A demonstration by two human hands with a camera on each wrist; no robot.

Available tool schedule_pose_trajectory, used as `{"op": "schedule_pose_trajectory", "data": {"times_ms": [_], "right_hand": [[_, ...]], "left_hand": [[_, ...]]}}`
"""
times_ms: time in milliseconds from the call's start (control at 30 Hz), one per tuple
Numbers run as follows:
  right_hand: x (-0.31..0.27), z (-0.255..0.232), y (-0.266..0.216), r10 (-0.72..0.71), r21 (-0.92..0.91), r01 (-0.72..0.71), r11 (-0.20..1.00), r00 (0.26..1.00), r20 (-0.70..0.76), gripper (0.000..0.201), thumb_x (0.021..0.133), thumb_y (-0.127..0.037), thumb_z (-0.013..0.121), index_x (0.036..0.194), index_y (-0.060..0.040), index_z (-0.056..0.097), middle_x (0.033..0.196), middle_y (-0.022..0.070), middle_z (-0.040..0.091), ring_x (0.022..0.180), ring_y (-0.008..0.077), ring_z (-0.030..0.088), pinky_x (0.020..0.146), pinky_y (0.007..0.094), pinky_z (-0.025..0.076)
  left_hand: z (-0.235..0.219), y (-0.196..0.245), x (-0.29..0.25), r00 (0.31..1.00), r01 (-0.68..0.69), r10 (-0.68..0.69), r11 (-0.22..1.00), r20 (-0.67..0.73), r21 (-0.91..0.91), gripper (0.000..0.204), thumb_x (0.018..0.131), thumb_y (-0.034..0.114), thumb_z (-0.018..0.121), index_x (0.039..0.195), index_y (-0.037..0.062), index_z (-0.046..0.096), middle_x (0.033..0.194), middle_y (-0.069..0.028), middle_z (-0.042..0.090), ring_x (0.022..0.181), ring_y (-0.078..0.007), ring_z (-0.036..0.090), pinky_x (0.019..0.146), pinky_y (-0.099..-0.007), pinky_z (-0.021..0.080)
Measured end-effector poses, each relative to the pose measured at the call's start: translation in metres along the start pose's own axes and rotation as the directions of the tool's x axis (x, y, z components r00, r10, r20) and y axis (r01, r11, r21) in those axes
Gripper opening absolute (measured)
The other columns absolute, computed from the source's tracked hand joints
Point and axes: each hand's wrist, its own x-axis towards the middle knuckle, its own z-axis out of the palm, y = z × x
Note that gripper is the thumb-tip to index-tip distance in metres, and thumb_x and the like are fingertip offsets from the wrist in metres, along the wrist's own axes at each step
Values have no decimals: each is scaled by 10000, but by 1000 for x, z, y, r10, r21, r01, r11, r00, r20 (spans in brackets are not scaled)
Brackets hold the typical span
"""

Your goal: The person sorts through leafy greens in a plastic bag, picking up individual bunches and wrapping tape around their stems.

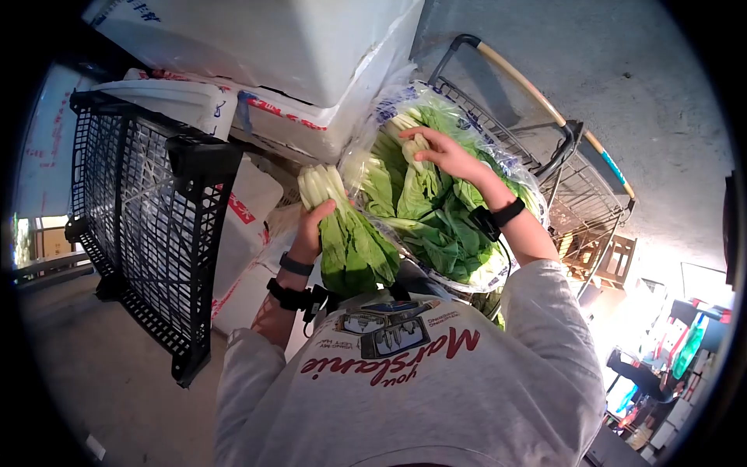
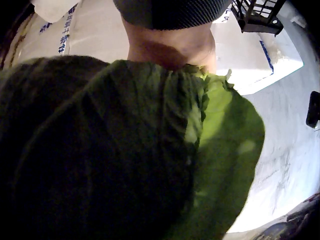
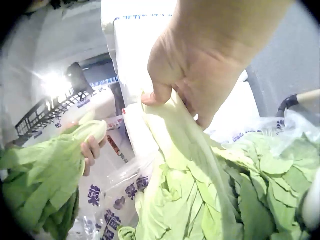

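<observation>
My left hand (image 1: 315, 223) grips a bunch of leafy greens (image 1: 359, 257) around its pale stems, thumb across the front, with the leaves hanging toward my body. In the left wrist view its broad dark leaves (image 2: 110, 150) hide the fingers. Over the clear bag with blue print (image 3: 112, 217), my right hand (image 1: 450, 156) pinches the pale stem end of another head of greens (image 3: 182, 145) between thumb and fingers. That head's leaves overlap the other greens (image 1: 459, 233) filling the bag.
White foam boxes (image 1: 257, 54) are stacked in front of me. To the left, a black plastic crate (image 1: 140, 187) stands tilted on its side. A wire cart (image 1: 580, 198) with a curved handle (image 1: 537, 89) is beyond the bag on the right.
</observation>
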Motion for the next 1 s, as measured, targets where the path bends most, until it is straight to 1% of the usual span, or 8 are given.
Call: {"op": "schedule_pose_trajectory", "data": {"times_ms": [267,333,533,733,800,867,933,1000], "right_hand": [[-57,-8,-28,-68,-62,70,996,997,32,363,815,-4,573,1174,-42,542,1082,61,583,1009,156,537,889,282,407],[-68,-9,-28,-62,-50,63,997,998,16,332,816,15,562,1144,-37,556,1050,67,588,991,166,549,858,279,426],[-82,-27,-28,-24,164,48,985,988,-150,317,807,7,565,1123,-25,566,1021,69,615,983,171,569,871,289,424],[-99,-68,-89,-294,298,334,894,940,-173,374,815,-98,618,1178,-46,542,980,80,632,895,177,621,746,301,520],[-97,-60,-108,-247,270,297,916,947,-206,363,816,-102,615,1167,-40,549,986,89,630,885,176,618,758,300,518],[-88,-43,-117,-23,61,36,997,979,-203,340,828,-95,601,1162,-45,559,985,93,629,869,176,616,785,300,511],[-72,-14,-106,67,-11,-71,997,978,-195,344,835,-116,602,1172,-63,562,1033,103,618,947,191,587,855,308,478],[-53,19,-79,163,72,-149,986,951,-263,402,834,-171,632,1212,-77,533,1084,110,607,968,204,582,875,332,462]], "left_hand": [[-4,-9,10,995,61,-62,998,83,9,413,818,121,541,1195,-26,460,1033,-125,579,945,-238,596,789,-364,506],[-1,-9,11,995,49,-59,992,80,116,465,834,207,527,1219,-40,443,1034,-169,577,969,-260,577,845,-386,479],[12,-1,12,997,5,-17,990,80,140,459,831,204,525,1209,-45,451,1044,-162,583,971,-259,578,845,-379,479],[15,2,14,991,58,-72,991,116,121,452,821,205,533,1195,-39,466,1045,-149,587,967,-254,577,860,-380,471],[25,4,13,986,57,-72,993,150,101,456,818,216,541,1191,-36,471,1044,-147,588,971,-252,575,863,-379,468],[31,5,16,980,55,-70,995,186,82,460,815,228,549,1187,-33,477,1042,-145,590,974,-249,573,867,-378,465],[33,-1,27,946,72,-82,997,315,41,446,803,181,573,1190,-21,482,1099,-124,568,964,-229,583,823,-349,487],[41,-13,39,912,55,-54,998,406,7,485,793,234,596,1197,-14,490,1142,-123,558,975,-221,577,831,-338,478]]}}
